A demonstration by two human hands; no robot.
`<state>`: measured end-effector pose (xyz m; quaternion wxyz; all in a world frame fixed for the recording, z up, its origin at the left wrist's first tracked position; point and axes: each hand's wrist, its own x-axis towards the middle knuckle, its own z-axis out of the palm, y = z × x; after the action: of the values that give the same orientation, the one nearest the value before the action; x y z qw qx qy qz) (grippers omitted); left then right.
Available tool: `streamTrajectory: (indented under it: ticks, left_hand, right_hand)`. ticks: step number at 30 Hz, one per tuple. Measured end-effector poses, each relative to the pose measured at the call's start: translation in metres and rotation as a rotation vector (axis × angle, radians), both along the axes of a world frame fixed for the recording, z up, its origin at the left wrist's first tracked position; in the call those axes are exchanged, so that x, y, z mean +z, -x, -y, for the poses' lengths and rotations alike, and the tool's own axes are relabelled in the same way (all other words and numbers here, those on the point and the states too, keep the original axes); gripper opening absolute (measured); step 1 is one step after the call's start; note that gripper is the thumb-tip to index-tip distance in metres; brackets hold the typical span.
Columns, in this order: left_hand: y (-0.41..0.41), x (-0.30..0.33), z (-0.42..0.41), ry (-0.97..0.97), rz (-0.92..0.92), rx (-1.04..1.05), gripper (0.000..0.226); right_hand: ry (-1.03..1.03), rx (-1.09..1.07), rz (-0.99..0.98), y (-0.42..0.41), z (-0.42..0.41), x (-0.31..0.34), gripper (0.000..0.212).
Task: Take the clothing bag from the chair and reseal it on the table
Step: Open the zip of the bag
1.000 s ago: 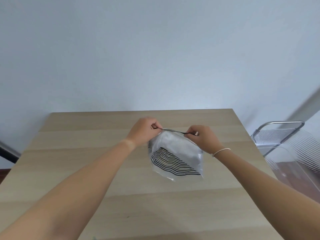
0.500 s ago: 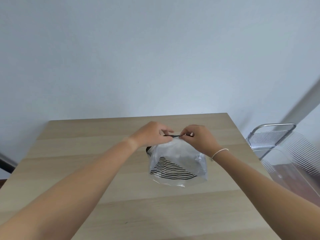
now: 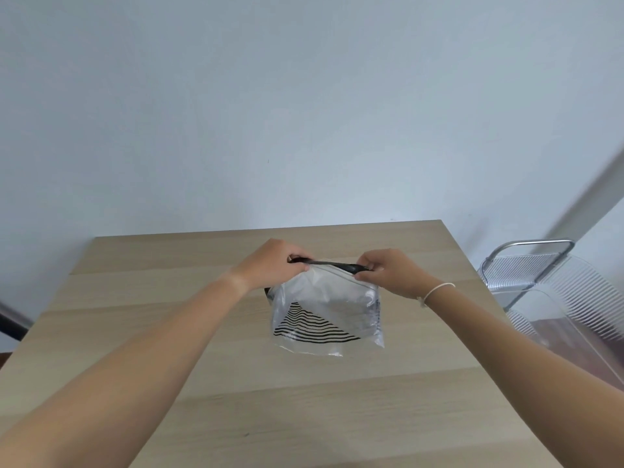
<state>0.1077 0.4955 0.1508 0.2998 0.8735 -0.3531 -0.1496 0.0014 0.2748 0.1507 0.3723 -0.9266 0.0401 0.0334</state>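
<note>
A clear plastic clothing bag (image 3: 329,312) with a white and black-striped garment inside stands on the light wooden table (image 3: 202,383), its bottom resting on the surface. A black zip strip (image 3: 332,264) runs along its top edge. My left hand (image 3: 273,263) pinches the left end of that strip. My right hand (image 3: 388,270) pinches the right end, with a thin white band on the wrist. The strip is stretched taut between both hands.
A transparent ribbed chair (image 3: 553,292) with a metal frame stands off the table's right side. A plain pale wall (image 3: 304,113) rises behind the table. A dark object (image 3: 10,319) shows at the far left edge.
My hands came close together on the strip half a second ago and have now spread apart again, pulling the top edge straight. The bag sits a little more upright.
</note>
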Motion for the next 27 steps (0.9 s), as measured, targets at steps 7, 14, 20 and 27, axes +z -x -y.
streamTrajectory:
  ticks: [7,14,20,27]
  left_hand:
    - [0.016,-0.007,0.008,-0.026,0.113,-0.036,0.023]
    - [0.020,-0.003,0.012,0.116,0.206,-0.028,0.022]
    - [0.013,-0.007,0.003,0.162,0.145,0.052,0.025]
    - [0.008,-0.012,-0.008,0.159,0.030,0.123,0.018]
  right_hand:
    - [0.054,-0.012,0.052,-0.003,-0.014,0.002,0.009]
    - [0.385,-0.170,0.334,-0.004,-0.025,-0.003,0.010]
    - [0.186,-0.077,0.222,0.000,-0.009,-0.006,0.015]
    - [-0.086,-0.052,0.034,0.010,-0.001,-0.009,0.008]
